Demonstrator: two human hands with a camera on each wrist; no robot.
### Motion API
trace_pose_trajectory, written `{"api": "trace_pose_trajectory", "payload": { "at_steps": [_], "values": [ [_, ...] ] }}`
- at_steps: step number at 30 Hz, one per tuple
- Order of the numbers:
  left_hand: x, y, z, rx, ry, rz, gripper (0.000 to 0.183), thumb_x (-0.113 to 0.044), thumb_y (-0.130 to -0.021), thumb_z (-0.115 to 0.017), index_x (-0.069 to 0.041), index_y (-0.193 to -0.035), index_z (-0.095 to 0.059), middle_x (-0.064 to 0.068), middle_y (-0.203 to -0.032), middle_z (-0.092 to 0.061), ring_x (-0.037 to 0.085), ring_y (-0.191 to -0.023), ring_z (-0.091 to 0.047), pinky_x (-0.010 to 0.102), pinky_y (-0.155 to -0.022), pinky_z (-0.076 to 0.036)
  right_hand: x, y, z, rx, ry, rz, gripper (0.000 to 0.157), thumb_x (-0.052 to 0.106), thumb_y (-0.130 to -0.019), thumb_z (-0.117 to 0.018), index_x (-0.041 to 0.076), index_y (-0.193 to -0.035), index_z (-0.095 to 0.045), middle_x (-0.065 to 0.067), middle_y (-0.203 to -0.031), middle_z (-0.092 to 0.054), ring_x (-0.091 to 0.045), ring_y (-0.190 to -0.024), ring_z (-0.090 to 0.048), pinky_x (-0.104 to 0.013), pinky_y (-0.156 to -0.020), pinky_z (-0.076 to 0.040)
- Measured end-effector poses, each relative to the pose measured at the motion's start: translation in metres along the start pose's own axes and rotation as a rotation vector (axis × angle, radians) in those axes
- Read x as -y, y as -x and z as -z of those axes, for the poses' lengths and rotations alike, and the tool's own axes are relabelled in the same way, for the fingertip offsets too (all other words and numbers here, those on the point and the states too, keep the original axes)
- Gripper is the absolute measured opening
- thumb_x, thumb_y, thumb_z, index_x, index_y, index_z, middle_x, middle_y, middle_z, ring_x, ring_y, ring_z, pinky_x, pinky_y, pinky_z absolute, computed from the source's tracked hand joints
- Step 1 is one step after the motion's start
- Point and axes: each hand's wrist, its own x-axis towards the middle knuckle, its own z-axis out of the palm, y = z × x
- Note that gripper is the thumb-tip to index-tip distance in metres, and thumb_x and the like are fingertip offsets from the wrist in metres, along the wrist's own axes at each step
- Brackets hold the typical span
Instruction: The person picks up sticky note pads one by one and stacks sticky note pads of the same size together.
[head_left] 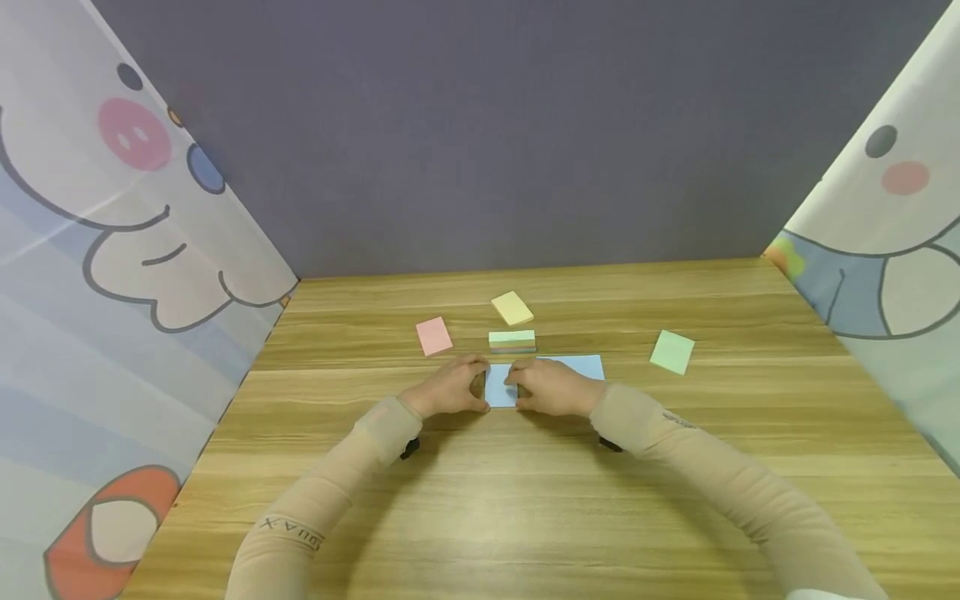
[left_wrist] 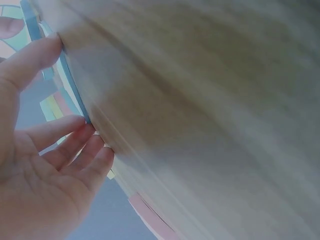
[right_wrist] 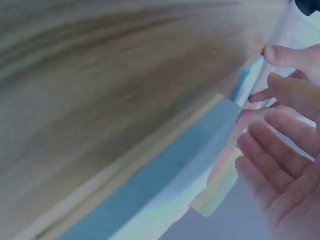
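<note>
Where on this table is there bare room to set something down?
The wooden table is bare on its near side, between the beige sleeves; right of the square green paper pad; and left of the square pink paper pad. The middle is crowded: left hand, right hand, blue paper, striped multicoloured paper block, square yellow paper pad.

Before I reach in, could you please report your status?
Left grip holding blue pad by its left edge. Right grip at its right, contact unclear. Second blue pad close, partly hidden by right grip. Striped stack just beyond.
</note>
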Motion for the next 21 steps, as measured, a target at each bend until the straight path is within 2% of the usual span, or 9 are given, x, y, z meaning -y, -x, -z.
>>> {"api": "trace_pose_trajectory", "payload": {
  "at_steps": [5,12,21],
  "values": [
    [0.001,-0.001,-0.001,0.009,-0.013,0.006,0.076,-0.031,-0.076,-0.073,0.004,-0.134,-0.040,0.016,-0.141,-0.037,0.032,-0.131,-0.034,0.044,-0.108,-0.031,-0.003,0.006,0.008,-0.048,-0.017,0.003,0.039,0.017,-0.080,-0.069,0.000,-0.114,-0.061,-0.010,-0.114,-0.061,-0.020,-0.097,-0.061,-0.032,-0.083,-0.052],
    [0.001,-0.002,-0.001,0.019,-0.017,0.003,0.076,-0.032,-0.076,-0.073,0.003,-0.135,-0.040,0.015,-0.142,-0.037,0.031,-0.132,-0.033,0.042,-0.109,-0.029,-0.013,0.021,0.020,-0.040,-0.062,-0.094,0.045,0.019,-0.083,-0.067,0.001,-0.122,-0.055,-0.015,-0.124,-0.057,-0.031,-0.112,-0.056,-0.043,-0.093,-0.047],
    [0.002,-0.003,-0.001,0.019,-0.005,0.026,0.077,-0.032,-0.076,-0.074,0.002,-0.135,-0.040,0.014,-0.143,-0.036,0.032,-0.133,-0.030,0.043,-0.110,-0.027,-0.034,0.039,0.037,-0.038,-0.086,-0.180,0.048,0.021,-0.085,-0.065,-0.001,-0.125,-0.053,-0.022,-0.129,-0.051,-0.039,-0.120,-0.047,-0.050,-0.100,-0.039]
  ]
}}
